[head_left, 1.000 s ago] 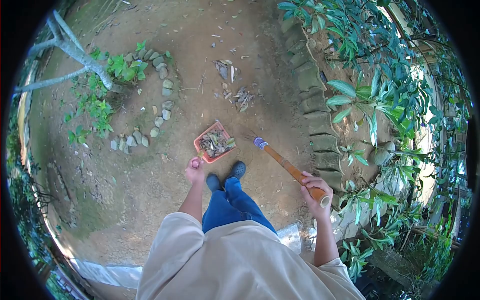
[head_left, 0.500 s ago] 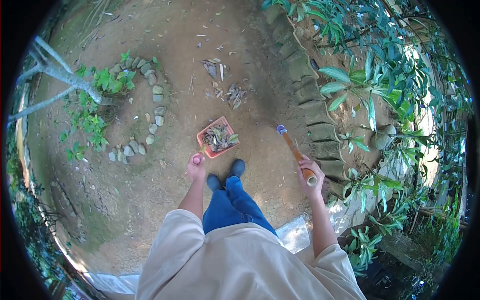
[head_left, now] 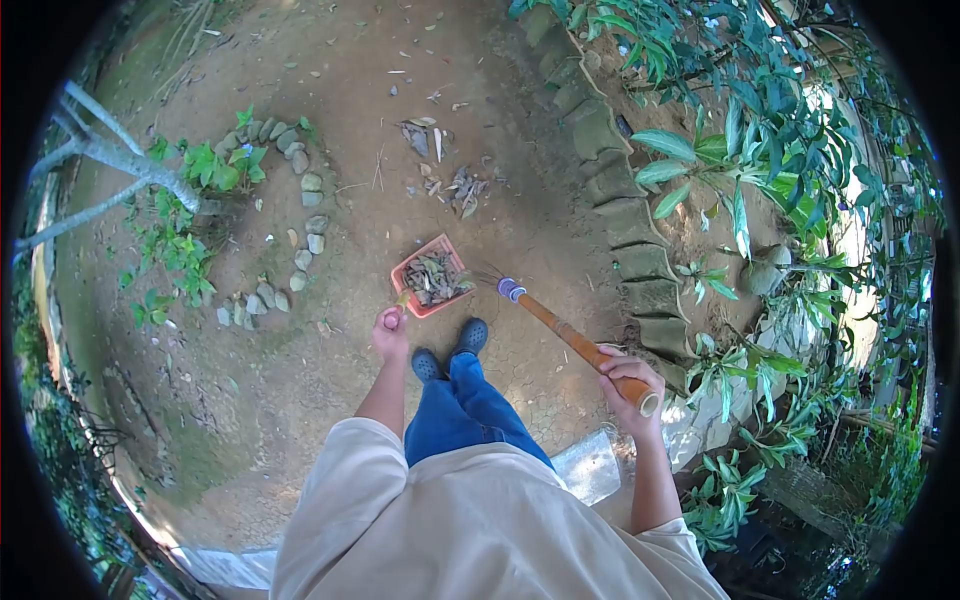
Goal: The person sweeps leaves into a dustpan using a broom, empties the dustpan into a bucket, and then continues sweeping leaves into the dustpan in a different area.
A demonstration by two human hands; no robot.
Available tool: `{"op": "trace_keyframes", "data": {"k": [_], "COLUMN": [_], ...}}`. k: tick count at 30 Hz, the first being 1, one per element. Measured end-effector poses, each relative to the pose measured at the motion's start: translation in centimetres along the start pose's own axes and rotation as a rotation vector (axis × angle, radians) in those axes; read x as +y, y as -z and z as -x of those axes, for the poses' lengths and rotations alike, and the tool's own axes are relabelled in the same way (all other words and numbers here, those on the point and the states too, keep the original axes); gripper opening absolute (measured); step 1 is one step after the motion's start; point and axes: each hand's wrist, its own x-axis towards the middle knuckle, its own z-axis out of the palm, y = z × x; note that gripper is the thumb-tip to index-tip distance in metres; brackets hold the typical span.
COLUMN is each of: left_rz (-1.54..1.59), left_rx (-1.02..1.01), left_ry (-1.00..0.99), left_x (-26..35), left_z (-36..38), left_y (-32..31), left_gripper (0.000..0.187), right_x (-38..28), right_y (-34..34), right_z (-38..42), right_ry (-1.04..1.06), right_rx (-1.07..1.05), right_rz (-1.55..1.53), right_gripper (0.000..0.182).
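Note:
My left hand is closed around the short handle of an orange dustpan, which lies in front of my feet. A heap of dry leaves fills it. In my right hand is a broom with a thick bamboo handle, gripped near its cut end. A purple and white binding joins the handle to thin dark bristles, which reach the right edge of the dustpan. Beyond the dustpan, a small pile of dry leaves lies on the dirt.
More litter lies farther out on the dirt ground. On the left, stones ring a small tree and green plants. A row of curved tiles borders the leafy bed on the right. A pale slab sits behind my feet.
My right hand has swung the broom head left and toward the dustpan, so its bristles are now at the dustpan's edge. The left hand and dustpan have stayed about where they were.

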Motion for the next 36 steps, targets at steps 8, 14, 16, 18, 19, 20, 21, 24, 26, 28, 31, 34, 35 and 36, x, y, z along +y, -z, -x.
{"op": "trace_keyframes", "data": {"k": [8, 14, 16, 18, 19, 20, 21, 24, 26, 28, 31, 34, 35, 36], "left_rz": [-0.139, -0.245, -0.180, -0.093, -0.079, -0.067, -0.057, 0.018, 0.168, 0.180, 0.063, 0.091, 0.096, 0.099], "left_rx": [0.104, 0.295, 0.338, 0.397, 0.434, 0.472, 0.512, 0.588, 0.630, 0.685, 0.778, 0.857, 0.884, 0.910], "left_ry": [0.049, 0.075, 0.084, 0.097, 0.070, 0.048, 0.027, 0.068, 0.045, 0.057, 0.123, 0.155, 0.176, 0.192], "left_x": [1.3, 7.6, 6.4, 5.4, 5.6, 5.5, 5.6, 9.4, 6.6, 7.2, 10.4, 9.4, 8.9, 8.6], "left_z": [0.7, 2.9, 2.7, 2.0, 1.9, 2.0, 2.3, 4.5, 3.7, 3.6, 4.4, 4.2, 3.8, 3.2], "left_y": [3.3, 8.1, 9.4, 10.8, 11.3, 11.9, 12.3, 13.8, 15.4, 16.1, 17.0, 17.8, 18.1, 18.6], "left_gripper": [0.022, 0.022, 0.024, 0.025, 0.025, 0.026, 0.026, 0.024, 0.024, 0.025, 0.026, 0.025, 0.025, 0.025], "right_x": [-1.1, -1.1, -0.9, -0.2, -0.1, -0.4, -0.3, -0.4, -1.6, -2.7, -4.3, -7.0, -7.7, -8.4], "right_y": [0.8, 0.7, 0.3, -0.7, -1.2, -1.7, -2.2, -4.5, -6.4, -8.5, -12.3, -15.7, -16.9, -18.3], "right_z": [-1.9, -4.8, -5.7, -7.0, -7.7, -8.6, -9.6, -12.5, -14.4, -16.2, -18.8, -20.8, -21.4, -22.1], "right_ry": [0.024, 0.128, 0.166, 0.191, 0.201, 0.203, 0.229, 0.282, 0.319, 0.383, 0.482, 0.587, 0.599, 0.612], "right_rx": [0.019, 0.096, 0.073, 0.057, 0.040, 0.027, 0.005, -0.074, -0.131, -0.208, -0.340, -0.486, -0.516, -0.543], "right_rz": [-0.005, -0.110, -0.123, -0.165, -0.184, -0.202, -0.221, -0.268, -0.290, -0.318, -0.351, -0.352, -0.346, -0.342], "right_gripper": [0.023, 0.023, 0.023, 0.022, 0.021, 0.020, 0.020, 0.019, 0.019, 0.018, 0.018, 0.018, 0.018, 0.018]}}
